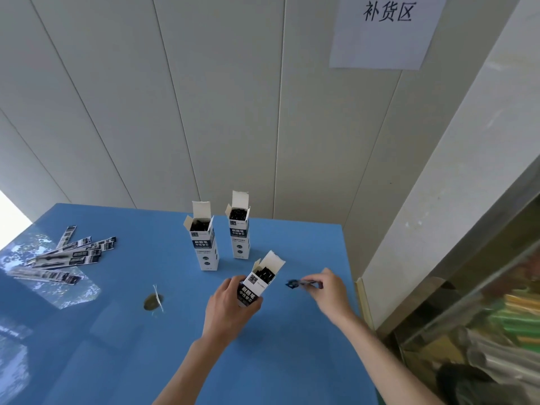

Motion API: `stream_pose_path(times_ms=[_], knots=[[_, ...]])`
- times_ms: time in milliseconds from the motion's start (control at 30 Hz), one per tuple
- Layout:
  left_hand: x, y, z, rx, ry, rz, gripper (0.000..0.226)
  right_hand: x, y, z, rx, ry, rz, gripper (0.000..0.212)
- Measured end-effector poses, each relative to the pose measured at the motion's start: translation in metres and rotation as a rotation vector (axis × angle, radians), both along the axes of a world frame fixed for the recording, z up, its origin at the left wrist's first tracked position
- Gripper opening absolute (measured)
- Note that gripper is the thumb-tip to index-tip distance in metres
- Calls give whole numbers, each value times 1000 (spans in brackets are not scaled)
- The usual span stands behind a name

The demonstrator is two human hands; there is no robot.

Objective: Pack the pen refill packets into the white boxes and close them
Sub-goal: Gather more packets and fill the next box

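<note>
Now, head view: one wide look down on a glossy blue table [146, 361] against a pale panelled wall.
Landmark: the tilted white cardboard box with black print [258, 283], open at the top, flap up, dark packet ends showing inside.
Left hand [230, 308]: fingers curled round the lower body of that box, holding it leaned toward the right hand.
Right hand [327, 287]: just right of the box, thumb and fingers pinching a slim dark pen refill packet [301, 284].
Packet axis: roughly level, its free end pointing left at the box mouth, near it but apart.
Key relation: the box opening lies left and slightly above the packet tip; judging from this, the packet must tip end-first to slide in along the box's long axis.
Other boxes: two upright white boxes [206, 244] [240, 229] beyond the landmark, flaps open, filled.
Loose stock: a fan of black-and-white refill packets [67, 255] well to the left of the landmark.
Nearer hand: the right, already holding the packet.
</note>
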State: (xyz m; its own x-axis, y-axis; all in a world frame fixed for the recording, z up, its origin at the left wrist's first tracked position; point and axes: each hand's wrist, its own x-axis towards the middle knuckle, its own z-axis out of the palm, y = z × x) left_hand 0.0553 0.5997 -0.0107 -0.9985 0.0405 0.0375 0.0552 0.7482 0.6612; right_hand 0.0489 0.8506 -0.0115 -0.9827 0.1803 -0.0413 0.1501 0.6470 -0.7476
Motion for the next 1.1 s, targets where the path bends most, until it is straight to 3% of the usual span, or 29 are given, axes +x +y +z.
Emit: stream_pose_path(times_ms=[200,567,1100], knots=[[0,5,1,-5,10,-16,54,-4,2,21,-3,67,-61,36],[-2,11,2,-22,29,-31,54,-13,-3,105,-546,269,-207,19],[7,24,13,47,141,-74,56,-6,-34,104,-438,393,-268,26]])
